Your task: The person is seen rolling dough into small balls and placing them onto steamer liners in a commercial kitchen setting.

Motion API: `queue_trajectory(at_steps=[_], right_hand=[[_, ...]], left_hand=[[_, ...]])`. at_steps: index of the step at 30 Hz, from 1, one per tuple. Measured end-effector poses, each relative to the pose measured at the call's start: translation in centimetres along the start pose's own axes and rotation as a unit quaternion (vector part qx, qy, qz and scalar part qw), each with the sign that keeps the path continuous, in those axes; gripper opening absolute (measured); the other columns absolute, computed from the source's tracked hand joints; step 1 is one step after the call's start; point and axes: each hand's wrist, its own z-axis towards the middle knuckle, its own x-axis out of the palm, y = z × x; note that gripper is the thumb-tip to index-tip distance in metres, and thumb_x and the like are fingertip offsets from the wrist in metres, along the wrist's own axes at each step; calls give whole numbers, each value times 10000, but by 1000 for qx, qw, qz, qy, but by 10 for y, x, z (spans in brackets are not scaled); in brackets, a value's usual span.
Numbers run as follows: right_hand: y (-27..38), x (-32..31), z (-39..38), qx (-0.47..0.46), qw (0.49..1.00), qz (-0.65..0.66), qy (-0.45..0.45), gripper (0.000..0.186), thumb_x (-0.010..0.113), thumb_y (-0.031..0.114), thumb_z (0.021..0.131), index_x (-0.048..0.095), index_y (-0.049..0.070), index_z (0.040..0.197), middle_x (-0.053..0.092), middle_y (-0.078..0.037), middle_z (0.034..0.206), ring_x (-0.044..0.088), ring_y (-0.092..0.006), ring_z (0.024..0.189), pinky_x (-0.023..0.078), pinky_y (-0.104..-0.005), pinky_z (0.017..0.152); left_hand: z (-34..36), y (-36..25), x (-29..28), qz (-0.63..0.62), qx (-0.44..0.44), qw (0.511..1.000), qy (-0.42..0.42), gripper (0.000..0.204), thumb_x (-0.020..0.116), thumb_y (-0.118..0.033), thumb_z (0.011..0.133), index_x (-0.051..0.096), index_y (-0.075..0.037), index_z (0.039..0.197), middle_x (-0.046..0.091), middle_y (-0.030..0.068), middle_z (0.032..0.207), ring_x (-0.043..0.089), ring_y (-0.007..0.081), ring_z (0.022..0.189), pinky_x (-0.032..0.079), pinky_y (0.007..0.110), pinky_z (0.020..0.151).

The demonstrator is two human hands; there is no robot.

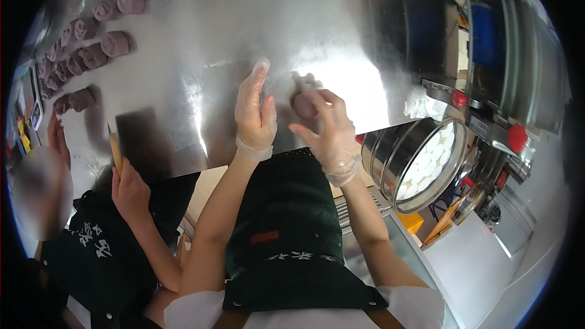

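Resting near the centre of the frame, a purple dough lump (303, 106) sits on the metal table (213, 30), under the gloved right hand (329, 137), whose fingers are half open and curved over it; blur hides whether they grip it or only touch. Just left of it, the gloved left hand (253, 109) is held open, fingers straight and nearly together, with nothing in it. The lump looks light and soft, likely to dent under a fingertip and perhaps cling a little to the table, though the smooth gloves should let it slide. It is best cupped low around its sides with flat fingers, with no pinching from above. Shaped purple pieces (116, 44) stand in rows at the upper left; these probably crease easily, so they need holding by their bases.
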Motion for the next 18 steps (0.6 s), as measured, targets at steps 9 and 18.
queue_trajectory(at_steps=[9, 18], right_hand=[[-46, 25, -17, -53, 982, -179, 35, 589, 762, 187, 739, 560, 97, 1285, 579, -102, 1211, 631, -259, 1038, 592, -362, 715], [-73, -161, -86, 135, 983, -28, -125, 655, 839, 108, 697, 574, 142, 1294, 600, -104, 1190, 656, -325, 1015, 580, -412, 794]], left_hand=[[-21, -4, 30, 81, -139, 987, -4, 328, 496, -115, 1028, 574, 27, 1313, 614, 156, 1285, 578, 277, 1210, 439, 382, 1045], [-11, 19, 14, 218, -11, 975, 39, 324, 535, -130, 1019, 583, 3, 1311, 616, 164, 1251, 601, 280, 1079, 485, 383, 938]])
